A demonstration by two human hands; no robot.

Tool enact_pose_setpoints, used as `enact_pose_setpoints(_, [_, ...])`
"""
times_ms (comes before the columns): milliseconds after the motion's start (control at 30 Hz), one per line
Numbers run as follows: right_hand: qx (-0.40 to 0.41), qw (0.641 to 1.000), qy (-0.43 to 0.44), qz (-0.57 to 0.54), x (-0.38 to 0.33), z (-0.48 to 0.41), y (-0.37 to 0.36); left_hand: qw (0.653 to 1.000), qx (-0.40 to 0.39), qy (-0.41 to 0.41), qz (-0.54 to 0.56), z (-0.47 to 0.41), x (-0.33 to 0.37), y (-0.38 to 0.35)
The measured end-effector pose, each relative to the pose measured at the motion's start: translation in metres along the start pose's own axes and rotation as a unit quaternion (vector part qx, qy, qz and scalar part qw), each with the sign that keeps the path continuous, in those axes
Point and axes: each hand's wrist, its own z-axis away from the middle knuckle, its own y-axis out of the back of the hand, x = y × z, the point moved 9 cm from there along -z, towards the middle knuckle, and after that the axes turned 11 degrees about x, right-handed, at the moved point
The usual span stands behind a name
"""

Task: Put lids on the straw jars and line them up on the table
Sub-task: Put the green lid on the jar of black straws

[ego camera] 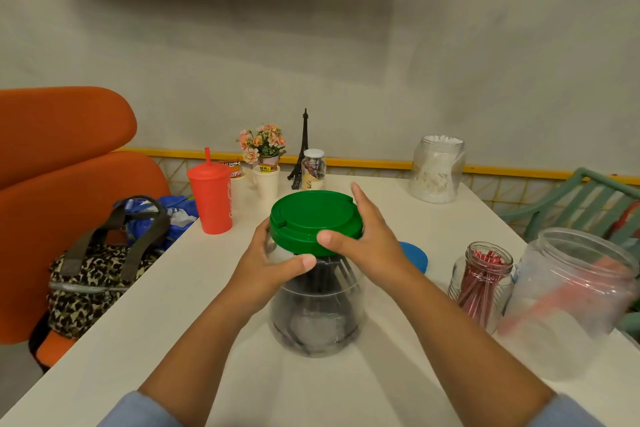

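Note:
A round clear jar (316, 315) with dark straws inside stands in the middle of the white table (194, 288). A green lid (311, 218) sits on its mouth. My left hand (270, 263) wraps the jar's neck just under the lid. My right hand (363, 239) grips the lid's right rim, thumb on the front edge. A blue lid (415, 255) lies flat behind my right wrist. To the right stand a small open glass jar of red straws (483, 281) and a large open plastic jar (568, 302). An open jar of white straws (437, 168) stands at the back right.
A red tumbler (211, 198) with a straw, paper cups (266, 180), a flower pot (263, 144), an Eiffel Tower model (302, 152) and a small white-lidded jar (313, 168) line the back. A leopard-print bag (93, 274) rests on an orange chair at left; a green chair (588, 198) is at right.

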Motion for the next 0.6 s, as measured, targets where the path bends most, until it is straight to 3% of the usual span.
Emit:
enact_pose_setpoints(167, [-0.057,0.988,-0.100,-0.099,0.037,0.031,-0.025,1.000,0.019,-0.007,0.000,0.008,0.004,0.023])
enact_pose_setpoints(600, [-0.114,0.987,-0.040,-0.105,-0.013,0.054,-0.124,0.979,0.200,-0.010,0.045,0.043,0.023,0.143])
